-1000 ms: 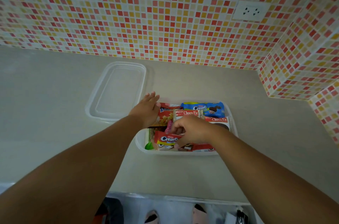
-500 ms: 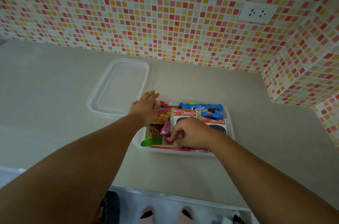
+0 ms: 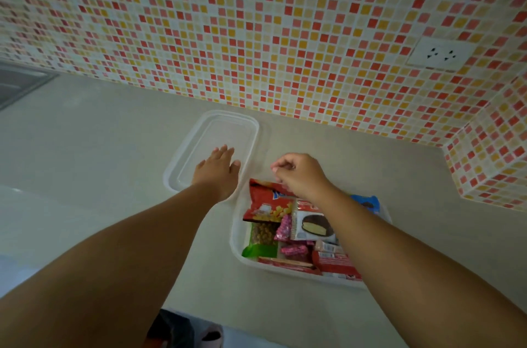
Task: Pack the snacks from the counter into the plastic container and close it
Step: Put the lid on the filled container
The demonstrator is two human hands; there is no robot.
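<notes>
Left hand flat, fingers spread, over lid (right hand curled, empty).

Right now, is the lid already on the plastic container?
No, the lid lies flat on the counter beside the open container.

The right forearm hides the container's 3 o'clock side and most of the blue packet. The packet labels are too blurred to read. At 9 o'clock, a grey object is cut off.
</notes>
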